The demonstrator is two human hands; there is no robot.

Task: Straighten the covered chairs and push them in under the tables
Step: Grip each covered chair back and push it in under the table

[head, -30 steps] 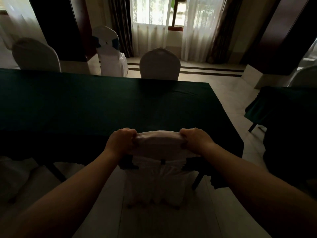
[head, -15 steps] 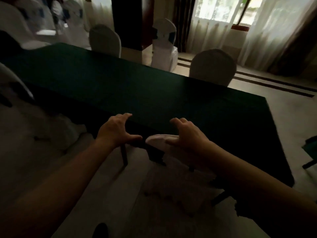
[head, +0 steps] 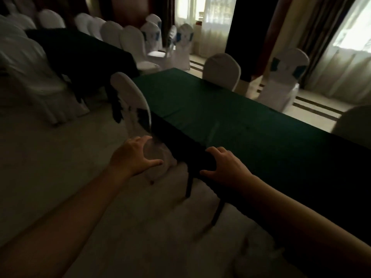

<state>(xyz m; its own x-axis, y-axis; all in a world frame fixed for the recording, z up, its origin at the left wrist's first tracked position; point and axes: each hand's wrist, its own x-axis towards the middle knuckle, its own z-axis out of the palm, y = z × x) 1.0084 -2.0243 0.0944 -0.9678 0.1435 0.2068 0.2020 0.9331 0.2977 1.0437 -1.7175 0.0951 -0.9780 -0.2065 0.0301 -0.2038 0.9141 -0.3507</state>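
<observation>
The left hand (head: pixel 133 155) is held out with its fingers spread wide, so its grip is loose and it holds nothing. The right hand (head: pixel 224 167) is the same, fingers apart and nothing in its grip. It hangs over the near edge of the green desk (head: pixel 230 121); I cannot tell if it touches the cloth. The picture is dark and a bit blurry.

Just past the left hand stands a white covered chair (head: pixel 130 97). It is at the near side of the green desk, close to the left end. Its back is tilted and turned a little away from the desk edge. The left hand is near the chair's lower part but is not on it.

On the far side of the green desk another white chair (head: pixel 221 71) sits close to the edge. Further right is a chair with a blue bow (head: pixel 285 77), standing apart from the desk.

To the far left is a dark desk (head: pixel 80 51) with a row of white chairs (head: pixel 120 35) behind it. Bright curtains (head: pixel 349 57) hang at the back.
</observation>
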